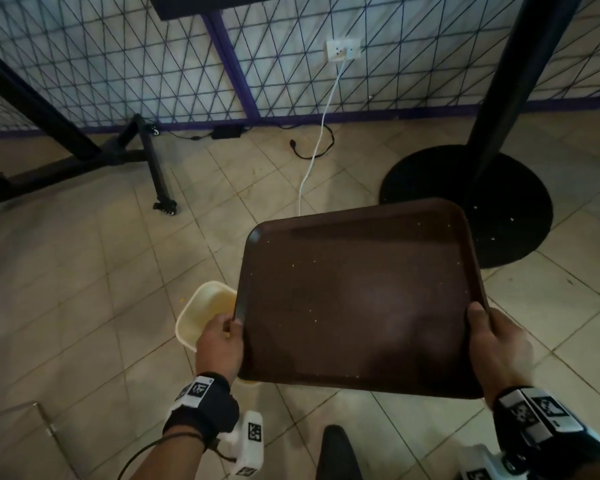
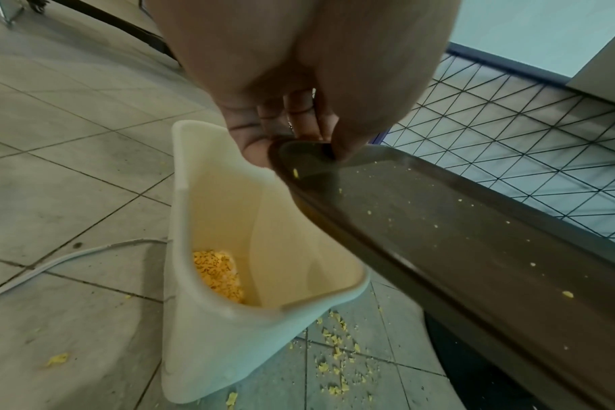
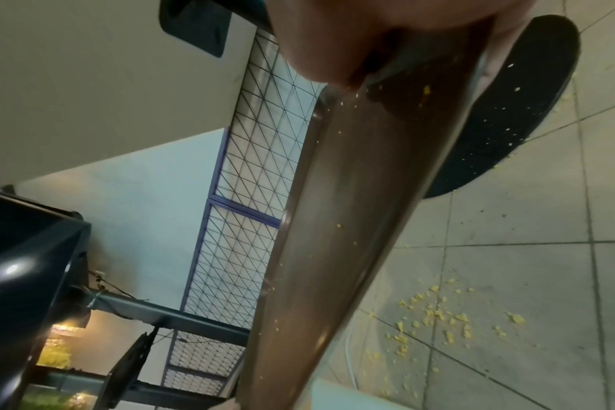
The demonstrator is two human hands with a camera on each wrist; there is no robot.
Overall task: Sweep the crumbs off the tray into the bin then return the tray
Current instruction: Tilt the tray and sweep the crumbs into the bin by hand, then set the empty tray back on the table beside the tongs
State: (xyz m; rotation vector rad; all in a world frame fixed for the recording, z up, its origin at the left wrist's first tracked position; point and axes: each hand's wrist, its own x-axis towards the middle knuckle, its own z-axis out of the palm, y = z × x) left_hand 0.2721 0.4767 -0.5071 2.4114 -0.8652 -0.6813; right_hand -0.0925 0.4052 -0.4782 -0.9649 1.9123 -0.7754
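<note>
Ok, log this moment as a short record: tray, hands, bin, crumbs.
tray: brown plastic tray, held over the floor, a few specks left on it
left hand: grips the tray's left edge
right hand: grips the right edge
bin: cream plastic bin, below the tray's left edge
crumbs: yellow crumbs in the bin; more on the tiled floor

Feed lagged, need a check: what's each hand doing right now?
Left hand: closed, pinching the tray at its left edge, over the bin.
Right hand: closed, gripping the tray's right edge.
</note>
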